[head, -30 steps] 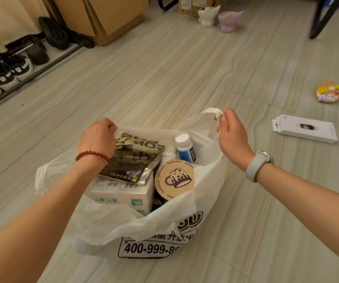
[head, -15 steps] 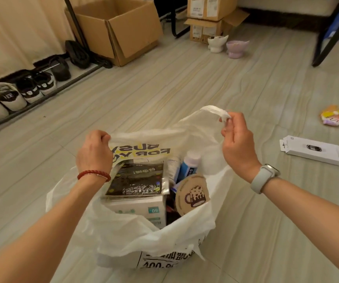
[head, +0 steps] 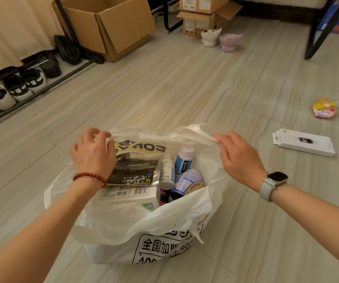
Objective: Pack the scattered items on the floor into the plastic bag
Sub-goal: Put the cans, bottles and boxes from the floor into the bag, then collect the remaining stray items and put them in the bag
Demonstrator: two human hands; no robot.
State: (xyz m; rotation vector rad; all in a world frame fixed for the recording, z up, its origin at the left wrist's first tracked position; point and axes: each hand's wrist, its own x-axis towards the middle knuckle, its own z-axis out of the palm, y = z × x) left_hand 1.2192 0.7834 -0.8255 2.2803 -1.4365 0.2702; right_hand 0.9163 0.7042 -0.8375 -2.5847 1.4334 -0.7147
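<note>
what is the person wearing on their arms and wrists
Both forearms are bare, with no sleeves in view. The left hand has a bracelet of small red beads round its wrist. The right hand has a smartwatch on its wrist, with a dark rounded-square face and a pale grey strap.

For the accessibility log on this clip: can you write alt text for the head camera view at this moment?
Two bare hands hold open a white plastic bag on a pale floor, the left hand gripping its left handle, the right hand pinching the right one. Inside are a white box, a dark foil pouch and bottles. A flat white box and a colourful packet lie unpacked to the right.
</note>
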